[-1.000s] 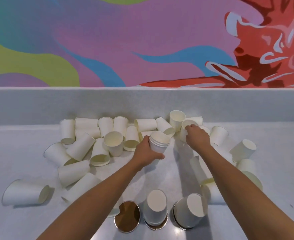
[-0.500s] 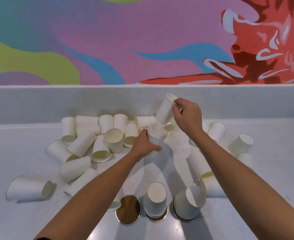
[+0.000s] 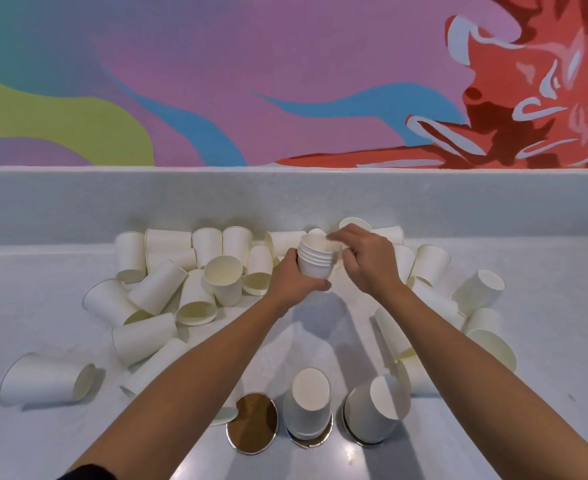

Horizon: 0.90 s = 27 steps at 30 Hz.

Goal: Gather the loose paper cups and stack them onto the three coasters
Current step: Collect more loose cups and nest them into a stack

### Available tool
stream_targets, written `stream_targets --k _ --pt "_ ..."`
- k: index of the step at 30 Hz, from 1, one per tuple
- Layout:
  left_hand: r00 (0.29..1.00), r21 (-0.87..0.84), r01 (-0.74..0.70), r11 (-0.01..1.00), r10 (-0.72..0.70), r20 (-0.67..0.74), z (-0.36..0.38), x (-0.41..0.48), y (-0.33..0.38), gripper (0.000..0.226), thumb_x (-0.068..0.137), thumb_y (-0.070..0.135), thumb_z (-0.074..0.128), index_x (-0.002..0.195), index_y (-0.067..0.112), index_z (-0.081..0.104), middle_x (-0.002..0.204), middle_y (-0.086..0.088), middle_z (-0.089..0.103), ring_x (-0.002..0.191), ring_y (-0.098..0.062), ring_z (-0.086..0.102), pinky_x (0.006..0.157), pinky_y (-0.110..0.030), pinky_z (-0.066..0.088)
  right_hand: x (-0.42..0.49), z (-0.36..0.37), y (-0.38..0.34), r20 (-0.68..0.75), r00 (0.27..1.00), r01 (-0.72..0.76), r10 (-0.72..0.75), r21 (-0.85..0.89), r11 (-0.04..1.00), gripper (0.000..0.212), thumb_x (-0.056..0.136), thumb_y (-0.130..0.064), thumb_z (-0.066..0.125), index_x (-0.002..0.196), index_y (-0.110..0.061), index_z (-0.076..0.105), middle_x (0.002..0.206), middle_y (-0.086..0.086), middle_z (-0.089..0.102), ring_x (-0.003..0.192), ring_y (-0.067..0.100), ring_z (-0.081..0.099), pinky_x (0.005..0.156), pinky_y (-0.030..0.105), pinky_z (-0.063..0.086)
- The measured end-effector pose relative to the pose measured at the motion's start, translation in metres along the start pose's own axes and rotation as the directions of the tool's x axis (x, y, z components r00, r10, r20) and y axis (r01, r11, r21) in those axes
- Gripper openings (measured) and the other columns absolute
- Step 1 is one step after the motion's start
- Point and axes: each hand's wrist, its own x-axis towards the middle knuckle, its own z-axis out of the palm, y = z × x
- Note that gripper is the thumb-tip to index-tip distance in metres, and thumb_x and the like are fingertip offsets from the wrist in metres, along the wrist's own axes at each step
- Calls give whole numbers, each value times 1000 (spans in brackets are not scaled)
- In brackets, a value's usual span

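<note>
Head view shows a pale, finely speckled counter [image 3: 36, 306] with a low upstand [image 3: 78, 202] of the same stone-like finish, and above it a glossy mural [image 3: 216, 81] in pink, blue, green and red swirls. Matte off-white paper cups, tapered with thin rolled rims, lie scattered across the back half of the counter as loose cups [image 3: 168, 289]; most are tipped on their sides, one upright cup [image 3: 224, 282] shows its creamy inside, and a lone cup [image 3: 43, 379] lies apart at the left. Held above the pile, near its middle, is a nested stack [image 3: 315, 263] of several cups, mouths up, its rims showing as close ridged rings. The left hand [image 3: 294, 280] wraps the lower wall of the stack, thumb across the near side and fingers curled round behind. The right hand [image 3: 368, 261] sits at the top, fingers bent over the uppermost rim and thumb at the right side, pinching it. Close to the viewer three round, metal-edged coasters stand in a row: a bare coaster [image 3: 252, 424] with a brown mirror-like face, a middle coaster [image 3: 308, 444] carrying upside-down cups [image 3: 308, 407], and a right coaster [image 3: 349, 433] carrying a tilted inverted stack [image 3: 379, 414].
</note>
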Motion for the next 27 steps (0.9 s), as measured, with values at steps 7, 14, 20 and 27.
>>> stream_targets --k 7,14,20,27 --pt "1000 -6 24 1000 -24 6 -6 10 -13 69 62 25 86 120 17 49 113 1 60 100 -20 60 82 -37 54 23 19 45 204 886 -318 417 -389 865 37 87 -7 50 124 -8 55 124 6 53 88 36 62 62 32 41" --pt "999 5 9 1000 -9 42 -10 11 -20 65 63 21 86 118 19 50 114 3 61 102 -20 60 86 -40 54 31 38 52 353 864 -120 360 -550 827 32 87 1 45 116 -8 55 109 9 55 83 31 60 61 31 36" --pt "998 -9 7 1000 -7 56 -14 9 -27 70 63 21 86 123 19 50 117 4 60 106 -19 59 88 -40 54 35 25 38 59 965 -206 254 -426 881 18 89 -2 49 102 0 61 96 15 62 77 33 57 58 30 34" --pt "999 -20 8 1000 -7 40 -14 3 -26 73 56 24 88 119 16 52 114 -2 63 100 -21 61 87 -44 55 42 -5 -8 -187 979 -80 80 4 997 20 92 -15 49 91 -4 66 80 8 66 62 17 52 55 20 34"
